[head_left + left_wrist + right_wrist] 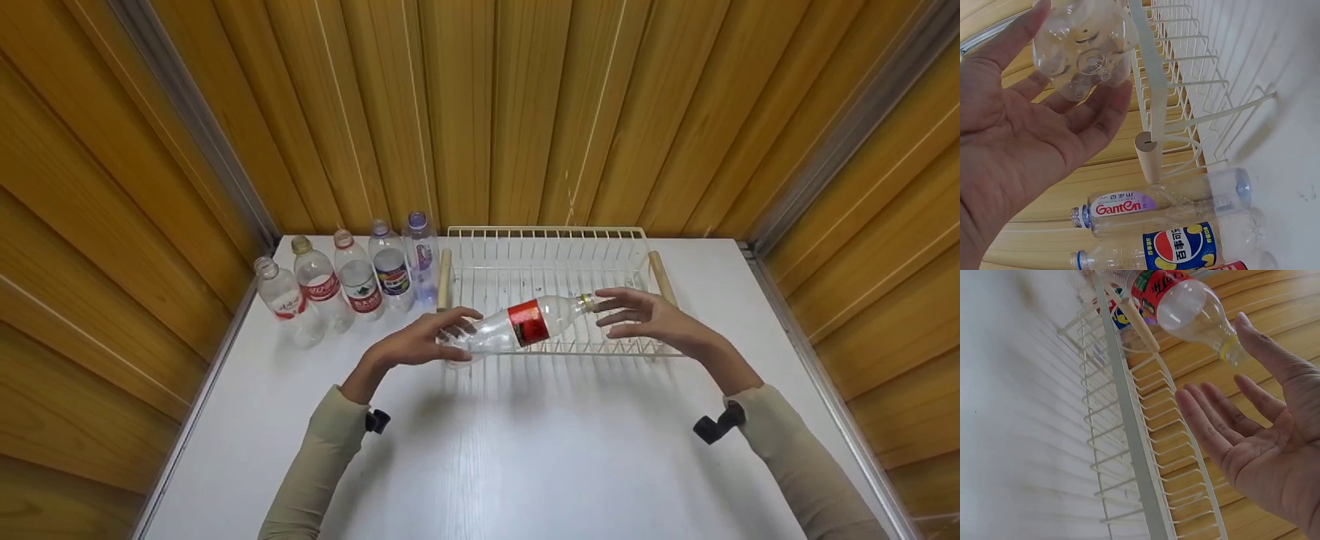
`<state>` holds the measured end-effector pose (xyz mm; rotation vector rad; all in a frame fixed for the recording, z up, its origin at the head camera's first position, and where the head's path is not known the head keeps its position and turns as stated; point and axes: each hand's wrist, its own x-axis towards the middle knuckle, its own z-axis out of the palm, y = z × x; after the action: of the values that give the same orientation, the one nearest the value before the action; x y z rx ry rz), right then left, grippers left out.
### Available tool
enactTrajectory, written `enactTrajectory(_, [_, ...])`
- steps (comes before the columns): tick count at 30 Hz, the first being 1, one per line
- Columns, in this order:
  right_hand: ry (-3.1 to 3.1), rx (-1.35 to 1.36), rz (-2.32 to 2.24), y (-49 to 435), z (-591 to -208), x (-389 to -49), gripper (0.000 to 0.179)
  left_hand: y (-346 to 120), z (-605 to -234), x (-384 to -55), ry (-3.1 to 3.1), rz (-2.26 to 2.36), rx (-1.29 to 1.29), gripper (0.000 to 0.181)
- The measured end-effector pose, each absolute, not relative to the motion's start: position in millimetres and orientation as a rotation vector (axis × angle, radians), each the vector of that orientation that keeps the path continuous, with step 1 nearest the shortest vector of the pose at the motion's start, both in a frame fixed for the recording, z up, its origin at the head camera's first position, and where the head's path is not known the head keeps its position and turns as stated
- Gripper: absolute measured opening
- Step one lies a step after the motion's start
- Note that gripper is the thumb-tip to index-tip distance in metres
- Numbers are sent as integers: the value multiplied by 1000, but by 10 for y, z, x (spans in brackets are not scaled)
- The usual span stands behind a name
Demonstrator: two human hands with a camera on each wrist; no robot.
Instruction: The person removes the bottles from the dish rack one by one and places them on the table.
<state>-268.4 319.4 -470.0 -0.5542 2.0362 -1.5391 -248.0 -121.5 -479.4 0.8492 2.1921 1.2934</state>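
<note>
A clear plastic bottle with a red label (529, 323) is held tilted above the white wire dish rack (465, 264), its neck toward the right. My left hand (421, 339) grips it near the base; the left wrist view shows the fingers and thumb around the bottle's bottom (1086, 56). My right hand (651, 319) is at the neck end with fingers apart and loosely bent. In the right wrist view the yellow-ringed bottle neck (1229, 349) lies beyond that hand's thumb and fingers, outside any grasp.
Several upright empty bottles stand left of the rack, including a Pepsi-labelled bottle (392, 274) and a purple-capped bottle (421, 255). Wooden handles (663, 277) flank the rack. Wood-patterned walls (525, 112) enclose the white table (540, 450) at the back and sides.
</note>
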Motion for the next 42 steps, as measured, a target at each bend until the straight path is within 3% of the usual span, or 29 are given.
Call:
enactTrajectory(9, [2058, -442, -1636, 3783, -4741, -2941, 57, -1549, -4848, -2510, 2167, 1547, 586, 73])
enactTrajectory(16, [2238, -251, -1572, 4070, -4731, -3022, 65, -1772, -4918, -2504, 2150, 1743, 360, 81])
enactTrajectory(24, [2329, -158, -1506, 4165, -4819, -3121, 74, -1946, -5062, -2464, 2155, 1915, 303, 73])
enactTrajectory(32, [2308, -133, -1497, 4184, -4977, -3225, 73, -2053, -5170, -2431, 2159, 1954, 134, 79])
enactTrajectory(42, [2331, -138, -1425, 4254, -5085, -3297, 71, -2212, -5319, -2373, 2120, 2064, 57, 71])
